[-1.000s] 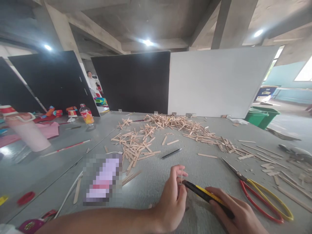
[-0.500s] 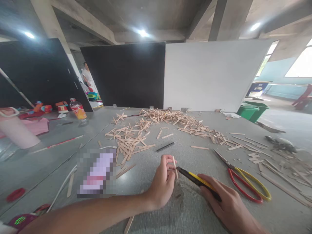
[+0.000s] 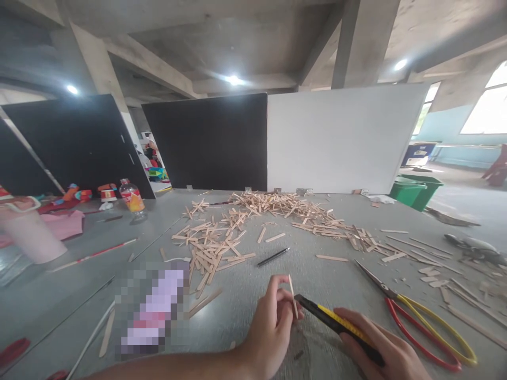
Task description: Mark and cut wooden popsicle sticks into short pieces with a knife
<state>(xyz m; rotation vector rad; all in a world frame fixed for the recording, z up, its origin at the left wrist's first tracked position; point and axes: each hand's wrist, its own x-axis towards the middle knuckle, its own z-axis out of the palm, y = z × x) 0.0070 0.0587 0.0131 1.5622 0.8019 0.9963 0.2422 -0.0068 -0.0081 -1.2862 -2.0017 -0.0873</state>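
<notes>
Near the bottom centre, my left hand (image 3: 273, 322) pinches a thin wooden stick (image 3: 293, 296) upright between its fingers. My right hand (image 3: 380, 338) is closed round a yellow and black utility knife (image 3: 336, 322), whose front end points left and meets or nearly meets the stick; I cannot tell if it cuts in. A dark pen (image 3: 273, 257) lies on the table just beyond my left hand. To the right of the knife lie scissors (image 3: 420, 322) with one red and one yellow handle.
Flat wooden sticks (image 3: 209, 248) are heaped across the grey table (image 3: 158, 240), with offcuts at right. A blurred-out purple item (image 3: 158, 306) and a white cable (image 3: 91, 338) lie left. A bottle (image 3: 131, 198) and pink tumbler (image 3: 34, 237) stand farther left. Black and white panels (image 3: 336, 142) stand behind.
The view has tilted up, so the table things sit lower in the picture. Both hands keep their grips on the stick and the knife, with the knife still at the stick.
</notes>
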